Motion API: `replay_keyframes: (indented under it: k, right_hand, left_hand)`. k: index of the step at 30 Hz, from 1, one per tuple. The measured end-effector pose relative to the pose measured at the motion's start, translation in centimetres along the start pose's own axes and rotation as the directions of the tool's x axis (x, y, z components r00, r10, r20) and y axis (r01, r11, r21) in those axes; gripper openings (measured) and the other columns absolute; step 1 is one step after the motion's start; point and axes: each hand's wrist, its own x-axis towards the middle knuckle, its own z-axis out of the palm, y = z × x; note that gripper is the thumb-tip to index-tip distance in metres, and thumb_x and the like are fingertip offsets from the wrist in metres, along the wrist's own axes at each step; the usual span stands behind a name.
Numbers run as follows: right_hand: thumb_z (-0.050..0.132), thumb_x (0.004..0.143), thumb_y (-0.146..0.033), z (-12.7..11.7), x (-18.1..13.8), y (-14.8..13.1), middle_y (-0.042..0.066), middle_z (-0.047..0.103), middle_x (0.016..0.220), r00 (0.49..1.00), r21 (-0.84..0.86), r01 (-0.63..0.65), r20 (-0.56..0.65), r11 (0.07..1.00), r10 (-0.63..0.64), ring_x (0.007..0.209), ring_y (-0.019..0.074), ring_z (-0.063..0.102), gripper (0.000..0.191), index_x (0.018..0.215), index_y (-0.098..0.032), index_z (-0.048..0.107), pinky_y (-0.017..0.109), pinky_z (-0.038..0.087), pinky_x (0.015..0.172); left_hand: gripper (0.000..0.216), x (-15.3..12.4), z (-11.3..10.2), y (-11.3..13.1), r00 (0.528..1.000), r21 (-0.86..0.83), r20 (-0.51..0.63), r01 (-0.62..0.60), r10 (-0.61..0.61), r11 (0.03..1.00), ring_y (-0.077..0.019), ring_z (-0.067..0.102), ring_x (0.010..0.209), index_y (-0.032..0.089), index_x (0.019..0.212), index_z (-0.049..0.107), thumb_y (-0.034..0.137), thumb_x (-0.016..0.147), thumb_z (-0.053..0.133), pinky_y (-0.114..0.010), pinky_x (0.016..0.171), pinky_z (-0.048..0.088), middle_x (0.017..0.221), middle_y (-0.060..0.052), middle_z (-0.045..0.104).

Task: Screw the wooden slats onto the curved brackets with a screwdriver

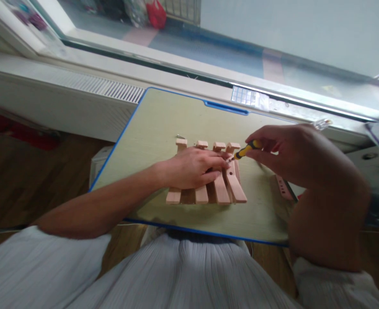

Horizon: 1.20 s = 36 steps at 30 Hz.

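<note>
A wooden rack (221, 191) of several pale slats with notched upper ends lies on the board. My left hand (189, 165) rests across the slats, open, its fingers stretched toward the rightmost one and the thumb apart. In my right hand (281, 146), closed around its handle, is a yellow and black screwdriver (249, 148). The tool slants down to the left, its tip at the rightmost slat beside my left fingertips. Whether a screw sits under the tip is too small to tell. A dark hole shows lower on that slat. Left of the rack's top lies a small screw (180, 136).
The blue-edged board (163, 111) has a slot handle at its far edge. Behind it run a window sill and a white radiator (112, 88). A clear plastic packet (249, 97) lies on the sill. A pink strap (282, 187) is by my right forearm.
</note>
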Motion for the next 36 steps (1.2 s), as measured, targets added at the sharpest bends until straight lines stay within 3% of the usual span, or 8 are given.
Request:
replay_keyframes:
  k: [12, 23, 32, 36]
  right_hand:
    - [0.072, 0.094, -0.055, 0.8, 0.2, -0.1, 0.002, 0.061, 0.065, 0.996, -0.101, -0.082, -0.046, 0.991, 0.078, 0.059, 0.0184, 0.044, 0.029, 0.083, -0.028, 0.074, 0.038, 0.027, 0.065]
    - [0.073, 0.09, -0.065, 0.9, 0.9, -0.5, 0.001, 0.051, 0.056, 0.985, -0.164, -0.168, -0.06, 0.972, 0.16, 0.056, 0.0181, 0.038, 0.049, 0.063, -0.027, 0.059, 0.038, 0.023, 0.063]
    - [0.065, 0.096, -0.068, 1.8, 1.6, 0.0, 0.002, 0.056, 0.061, 0.985, -0.142, -0.175, -0.026, 0.974, 0.173, 0.059, 0.0189, 0.043, 0.049, 0.071, -0.026, 0.064, 0.036, 0.025, 0.062]
    - [0.072, 0.092, -0.063, 2.6, 1.9, 0.2, 0.001, 0.061, 0.065, 0.99, -0.064, -0.137, 0.034, 0.988, 0.139, 0.058, 0.0164, 0.047, 0.041, 0.08, -0.025, 0.065, 0.033, 0.029, 0.058]
  left_hand:
    - [0.039, 0.0, 0.0, -0.1, 1.0, -0.01, -0.002, -0.004, 0.004, 1.0, -0.0254, 0.064, 0.145, 0.036, 0.146, 0.07, 0.035, 0.112, 0.051, -0.043, 0.123, 0.048, 0.165, 0.004, 0.06]
    - [0.038, 0.0, 0.0, 0.0, 1.0, 0.005, -0.013, -0.018, 0.018, 1.0, -0.0247, 0.066, 0.143, 0.034, 0.145, 0.07, 0.034, 0.112, 0.051, -0.04, 0.117, 0.052, 0.162, 0.003, 0.063]
    - [0.037, -0.1, 0.1, -0.1, 0.999, -0.009, -0.04, -0.017, 0.016, 1.0, -0.0231, 0.069, 0.138, 0.038, 0.142, 0.072, 0.033, 0.11, 0.055, -0.039, 0.12, 0.051, 0.16, 0.004, 0.064]
    - [0.039, -0.1, 0.1, -0.2, 0.999, -0.007, -0.036, -0.011, 0.01, 1.0, -0.0236, 0.068, 0.14, 0.038, 0.145, 0.07, 0.034, 0.109, 0.055, -0.041, 0.121, 0.05, 0.161, 0.004, 0.064]
